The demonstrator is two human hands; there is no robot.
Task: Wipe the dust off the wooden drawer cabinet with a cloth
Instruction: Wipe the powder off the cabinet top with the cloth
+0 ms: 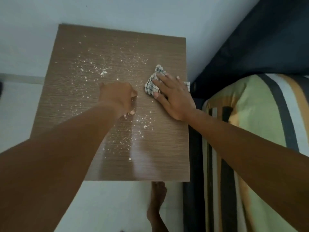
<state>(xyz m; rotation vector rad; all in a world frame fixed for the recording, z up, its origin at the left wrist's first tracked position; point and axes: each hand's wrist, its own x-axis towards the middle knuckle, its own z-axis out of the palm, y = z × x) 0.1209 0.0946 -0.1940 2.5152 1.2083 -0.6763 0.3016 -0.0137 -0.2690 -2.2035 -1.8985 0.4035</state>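
The wooden drawer cabinet's brown top (pixel 158 156) fills the middle of the head view. White dust (pixel 103 72) is scattered over its centre and left, down to the near middle. A white cloth with a dark check (pixel 153 81) lies crumpled near the right edge. My right hand (pixel 173 96) presses flat on the cloth with fingers spread. My left hand (pixel 118 96) rests on the top at the centre, curled into a loose fist, and nothing shows in it.
A bed with a striped green, orange and black cover (pixel 250 131) stands against the cabinet's right side, with a dark blue fabric (pixel 250 39) behind it. The pale wall (pixel 117 10) is at the back. White floor tiles and my bare foot (pixel 157 201) lie below the front edge.
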